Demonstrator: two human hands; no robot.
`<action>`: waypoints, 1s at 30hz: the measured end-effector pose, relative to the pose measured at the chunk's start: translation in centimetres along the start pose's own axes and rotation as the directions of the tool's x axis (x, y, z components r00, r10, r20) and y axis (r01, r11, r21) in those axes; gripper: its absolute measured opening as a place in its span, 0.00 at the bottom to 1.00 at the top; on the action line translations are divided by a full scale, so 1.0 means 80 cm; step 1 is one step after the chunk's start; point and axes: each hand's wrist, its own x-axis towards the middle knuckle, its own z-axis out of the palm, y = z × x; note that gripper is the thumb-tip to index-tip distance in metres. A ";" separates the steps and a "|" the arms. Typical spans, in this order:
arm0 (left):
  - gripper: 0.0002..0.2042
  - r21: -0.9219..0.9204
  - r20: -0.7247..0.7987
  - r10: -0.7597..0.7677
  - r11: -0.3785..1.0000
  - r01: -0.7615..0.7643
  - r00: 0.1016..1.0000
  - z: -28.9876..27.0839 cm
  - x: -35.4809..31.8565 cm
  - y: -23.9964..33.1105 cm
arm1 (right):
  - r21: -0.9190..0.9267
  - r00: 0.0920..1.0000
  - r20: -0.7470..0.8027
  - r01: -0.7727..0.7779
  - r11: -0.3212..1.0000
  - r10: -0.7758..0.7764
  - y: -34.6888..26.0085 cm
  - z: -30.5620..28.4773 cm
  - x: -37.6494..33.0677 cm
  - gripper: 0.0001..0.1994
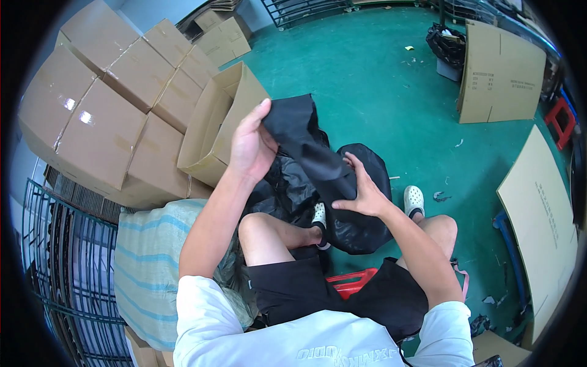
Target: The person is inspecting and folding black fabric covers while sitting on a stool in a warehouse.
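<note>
A long piece of black cloth (309, 144), smooth and slightly shiny, is held up between my hands above my knees. My left hand (251, 147) has its upper end, thumb up along the edge, the other fingers partly behind the cloth. Lower and to the right, my right hand (370, 192) grips the other end between thumb and fingers. Beneath it on the floor lies a rounded, black fabric-like bundle (370, 229). Crumpled black plastic-like material (287, 183) lies to its left, partly hidden by my left arm and the cloth.
Stacked cardboard boxes (98, 134) fill the left, with an open carton (211, 144) beside them. A striped woven sack (147, 263) lies by my left arm. Under me is a red stool (351, 282). Cardboard sheets (541, 226) stand at the right on the green floor (367, 67).
</note>
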 end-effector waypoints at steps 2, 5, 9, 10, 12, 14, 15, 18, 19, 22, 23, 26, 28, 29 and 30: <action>0.12 -0.022 -0.029 -0.013 1.000 0.013 1.000 0.002 0.011 -0.020 | 0.030 0.988 -0.112 -0.103 0.994 0.106 -0.010 -0.008 0.002 0.46; 0.10 -0.018 0.041 -0.029 0.999 0.029 0.999 -0.002 0.021 -0.035 | 0.313 0.945 0.035 -0.319 0.894 0.325 0.009 -0.028 0.010 0.23; 0.11 0.050 -0.085 0.028 0.998 -0.023 0.996 -0.009 0.038 -0.046 | 0.469 0.800 0.150 -0.574 0.671 0.580 0.005 -0.041 0.012 0.20; 0.11 0.047 -0.083 0.021 0.999 -0.017 0.996 -0.014 0.044 -0.047 | 0.530 0.759 0.164 -0.607 0.593 0.630 0.008 -0.041 0.012 0.21; 0.11 0.045 -0.159 0.056 0.998 -0.049 0.986 -0.027 0.054 -0.043 | 0.542 0.766 0.164 -0.596 0.592 0.622 0.008 -0.046 0.008 0.22; 0.11 0.029 -0.200 0.100 0.995 -0.097 0.975 -0.045 0.065 -0.028 | 0.500 0.833 0.406 -0.547 0.672 0.376 0.012 -0.057 0.012 0.23; 0.10 0.030 -0.226 0.144 0.990 -0.141 0.964 -0.042 0.066 -0.018 | 0.441 0.797 0.474 -0.584 0.682 0.376 0.013 -0.064 0.012 0.24; 0.09 0.022 -0.279 0.279 0.959 -0.284 0.919 -0.061 0.079 0.020 | 0.260 0.687 0.641 -0.615 0.745 0.343 0.024 -0.071 0.017 0.25; 0.09 0.022 -0.277 0.276 0.959 -0.281 0.920 -0.074 0.085 0.031 | 0.190 0.638 0.679 -0.630 0.753 0.363 0.024 -0.075 0.019 0.28; 0.09 0.016 -0.296 0.363 0.927 -0.376 0.884 -0.104 0.097 0.055 | -0.047 0.650 0.512 -0.632 0.774 0.562 0.024 -0.074 0.016 0.32; 0.09 0.026 -0.337 0.370 0.923 -0.384 0.866 -0.113 0.099 0.058 | -0.045 0.651 0.513 -0.631 0.775 0.560 0.026 -0.071 0.015 0.32; 0.14 0.054 -0.426 0.374 0.920 -0.389 0.824 -0.132 0.102 0.056 | 0.216 0.740 0.457 -0.631 0.745 0.494 0.029 -0.066 0.012 0.31; 0.18 0.073 -0.462 0.357 0.928 -0.366 0.812 -0.143 0.093 0.049 | 0.564 0.772 0.517 -0.632 0.531 0.370 0.018 -0.065 0.016 0.27; 0.18 0.073 -0.463 0.356 0.928 -0.366 0.812 -0.149 0.090 0.044 | 0.561 0.758 0.474 -0.653 0.510 0.449 0.026 -0.060 0.015 0.24; 0.19 0.070 -0.440 0.323 0.943 -0.326 0.838 -0.153 0.086 0.037 | 0.559 0.756 0.473 -0.654 0.509 0.452 0.022 -0.062 0.014 0.24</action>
